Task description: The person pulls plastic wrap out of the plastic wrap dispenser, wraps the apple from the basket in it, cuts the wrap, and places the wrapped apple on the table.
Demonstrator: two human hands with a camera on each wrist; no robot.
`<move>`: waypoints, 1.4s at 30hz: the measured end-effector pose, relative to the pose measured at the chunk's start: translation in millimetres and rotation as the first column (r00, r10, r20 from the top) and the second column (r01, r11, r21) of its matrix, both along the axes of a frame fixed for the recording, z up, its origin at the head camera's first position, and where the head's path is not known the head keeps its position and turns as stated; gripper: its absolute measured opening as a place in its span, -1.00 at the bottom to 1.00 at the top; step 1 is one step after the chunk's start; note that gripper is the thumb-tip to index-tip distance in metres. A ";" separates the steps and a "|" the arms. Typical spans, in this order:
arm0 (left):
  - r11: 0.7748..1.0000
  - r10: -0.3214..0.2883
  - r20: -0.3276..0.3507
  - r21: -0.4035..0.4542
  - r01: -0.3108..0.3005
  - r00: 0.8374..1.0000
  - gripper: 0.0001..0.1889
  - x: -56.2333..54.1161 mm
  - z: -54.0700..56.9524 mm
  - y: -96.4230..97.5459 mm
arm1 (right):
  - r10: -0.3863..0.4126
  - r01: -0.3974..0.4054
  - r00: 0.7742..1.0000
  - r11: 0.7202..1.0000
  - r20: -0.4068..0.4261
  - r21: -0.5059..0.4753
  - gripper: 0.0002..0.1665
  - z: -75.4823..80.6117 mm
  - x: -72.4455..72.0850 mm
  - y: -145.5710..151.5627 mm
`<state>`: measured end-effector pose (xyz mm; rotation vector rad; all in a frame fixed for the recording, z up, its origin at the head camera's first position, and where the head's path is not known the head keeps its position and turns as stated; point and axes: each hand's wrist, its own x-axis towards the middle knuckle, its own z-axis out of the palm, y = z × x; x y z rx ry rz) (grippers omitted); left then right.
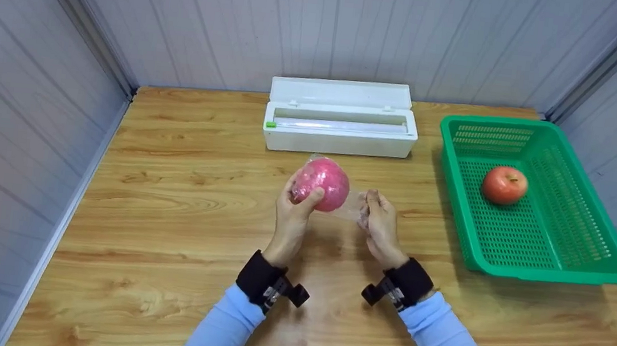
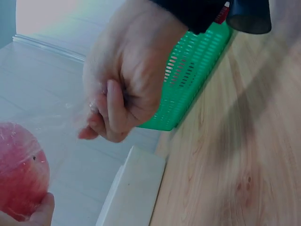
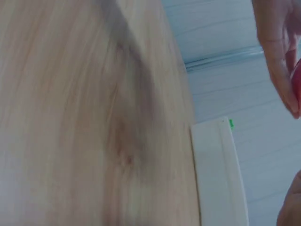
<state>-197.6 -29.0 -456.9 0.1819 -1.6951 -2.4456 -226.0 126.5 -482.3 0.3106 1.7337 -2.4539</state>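
A round pink-red fruit (image 1: 331,182), with shiny cling film over it, is held up above the table by my left hand (image 1: 294,211). The left thumb lies across its near side and the fingers go behind it. From the fruit a strip of clear cling film (image 1: 346,207) stretches to the right. My right hand (image 1: 382,221) pinches the bunched end of that film, its fingers curled in the left wrist view. Only the fruit's edge shows in the right wrist view, beside the left hand (image 3: 277,56); part of the right hand (image 3: 291,202) appears at the lower right.
Behind the hands stands a white cling film box (image 1: 340,143), lid raised, a roll inside. At the right, a green plastic basket (image 1: 456,211) holds a red apple (image 1: 505,185). Pale panel walls (image 1: 358,29) enclose the wooden table (image 1: 172,273) at the back and sides.
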 end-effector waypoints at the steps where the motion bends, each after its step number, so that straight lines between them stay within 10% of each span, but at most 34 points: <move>1: 1.000 0.000 0.007 -0.015 0.000 1.000 -0.07 0.8 0.1 0.1 | 0.007 -0.007 1.000 1.000 0.018 -0.018 -0.58 -1.5 -0.9 1.5; 9: 0.998 -0.021 0.020 -0.064 0.022 1.000 -0.08 3.8 -0.1 0.0 | 0.126 -0.126 0.990 0.992 0.064 0.005 -0.50 -8.1 1.2 1.3; 19: 0.971 0.041 -0.046 -0.235 -0.051 0.998 -0.14 1.4 -11.1 4.3 | -0.055 0.050 0.998 0.959 0.011 0.278 -0.63 -4.7 -4.3 -0.9; 27: 0.864 0.054 -0.216 -0.479 -0.154 0.975 -0.06 5.7 -20.1 14.0 | -0.080 0.069 0.996 0.955 0.027 0.289 -0.61 -0.3 -2.0 -1.5; 35: 0.684 0.040 -0.367 -0.668 -0.293 0.929 -0.07 9.1 -26.1 21.4 | -0.018 0.031 0.999 0.936 -0.040 0.351 -0.60 5.6 1.2 1.0; 42: 0.666 0.013 -0.381 -0.686 -0.292 0.925 -0.08 8.2 -30.4 23.1 | 0.114 -0.044 0.991 0.795 -0.077 0.605 -0.63 15.3 -0.4 5.5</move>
